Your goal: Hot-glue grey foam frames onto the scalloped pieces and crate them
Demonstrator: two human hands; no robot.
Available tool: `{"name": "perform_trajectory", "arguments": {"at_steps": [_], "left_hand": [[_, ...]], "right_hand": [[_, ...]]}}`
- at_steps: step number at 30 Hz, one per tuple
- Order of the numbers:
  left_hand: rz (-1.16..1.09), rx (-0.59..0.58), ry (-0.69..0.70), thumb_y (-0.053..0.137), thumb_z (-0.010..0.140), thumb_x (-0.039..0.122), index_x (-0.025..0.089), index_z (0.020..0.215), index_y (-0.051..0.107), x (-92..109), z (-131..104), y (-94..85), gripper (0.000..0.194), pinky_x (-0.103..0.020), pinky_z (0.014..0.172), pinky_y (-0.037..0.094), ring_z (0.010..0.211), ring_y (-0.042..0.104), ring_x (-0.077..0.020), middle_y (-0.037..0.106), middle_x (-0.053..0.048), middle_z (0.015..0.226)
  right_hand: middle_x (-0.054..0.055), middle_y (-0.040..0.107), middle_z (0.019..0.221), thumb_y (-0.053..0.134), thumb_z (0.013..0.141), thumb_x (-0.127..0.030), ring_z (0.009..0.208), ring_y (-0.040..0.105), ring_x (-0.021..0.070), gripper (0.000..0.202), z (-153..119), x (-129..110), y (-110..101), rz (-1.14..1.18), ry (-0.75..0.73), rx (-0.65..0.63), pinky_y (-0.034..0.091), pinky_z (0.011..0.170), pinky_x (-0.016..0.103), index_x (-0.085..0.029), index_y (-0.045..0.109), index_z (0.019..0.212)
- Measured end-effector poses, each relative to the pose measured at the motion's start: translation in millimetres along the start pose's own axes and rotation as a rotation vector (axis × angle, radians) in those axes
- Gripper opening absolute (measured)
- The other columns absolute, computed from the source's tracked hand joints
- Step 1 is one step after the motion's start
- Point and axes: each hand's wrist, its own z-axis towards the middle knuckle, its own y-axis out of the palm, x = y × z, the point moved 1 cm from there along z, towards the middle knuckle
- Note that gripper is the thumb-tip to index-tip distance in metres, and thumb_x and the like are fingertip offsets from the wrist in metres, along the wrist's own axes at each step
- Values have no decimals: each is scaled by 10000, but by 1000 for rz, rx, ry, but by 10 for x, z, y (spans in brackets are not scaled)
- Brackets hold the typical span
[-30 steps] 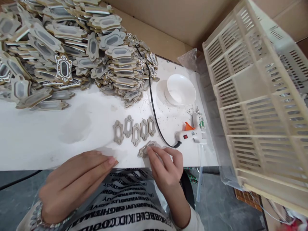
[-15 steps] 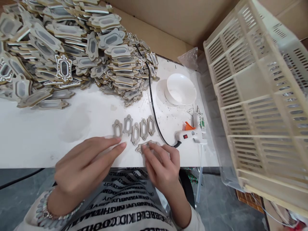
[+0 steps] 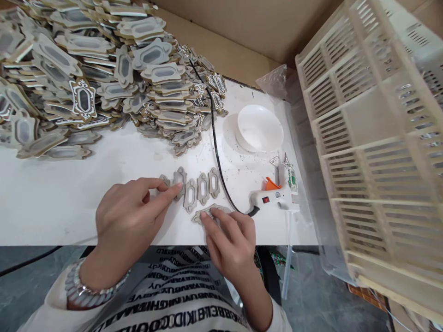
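Several small grey frame-shaped plaques, each with an oval opening, stand in a row on the white table [image 3: 114,198]. My left hand [image 3: 133,210] is over the row's left end, its index finger at the leftmost plaque [image 3: 164,179] and its thumb tip on the second plaque [image 3: 179,177]. Its fingers are apart, with no plaque lifted. Nearer the table's front edge, the fingertips of my right hand [image 3: 230,237] are closed on another small plaque [image 3: 198,216], which lies flat and sideways. Those fingers partly cover it.
A large heap of similar plaques [image 3: 83,44] fills the back left. To the right are a white bowl [image 3: 259,129], a glue gun [image 3: 273,197] and its black cable [image 3: 216,143]. A cream plastic crate [image 3: 346,203] stands at the far right.
My left hand has moved right and slightly away from me, onto the left plaques, its index finger now bent. My right hand stays at the sideways plaque. The view has shifted slightly.
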Motion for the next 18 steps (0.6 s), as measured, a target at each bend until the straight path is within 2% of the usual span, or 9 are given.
{"name": "perform_trajectory", "arguments": {"at_steps": [5,13,16,18], "left_hand": [[-7,5,27,605,969,137,275,981,707,11,19,15,172,-336,503,368,484,489,-115,689,34,765],[-61,-45,10,610,968,157,244,1033,732,-4,-2,33,164,-337,539,378,540,513,-113,679,15,826],[-103,-69,-48,566,980,183,243,1069,739,16,-16,-7,204,-335,565,408,566,523,-102,676,16,877],[-158,-56,-169,535,991,215,267,1124,730,14,-29,-74,242,-327,596,445,604,537,-99,667,29,921]], "right_hand": [[88,766,1070,629,906,-133,889,568,225,260,7,0,21,6,11,16,490,800,372,-174,739,1139],[82,766,1059,621,907,-131,888,569,225,257,8,-2,20,7,18,20,491,789,372,-181,739,1131],[85,765,1070,616,919,-136,899,566,229,256,-5,0,26,7,18,20,489,798,377,-179,737,1140],[90,764,1073,616,926,-143,903,563,233,252,-10,-1,29,7,19,19,486,802,381,-171,735,1146]]}}
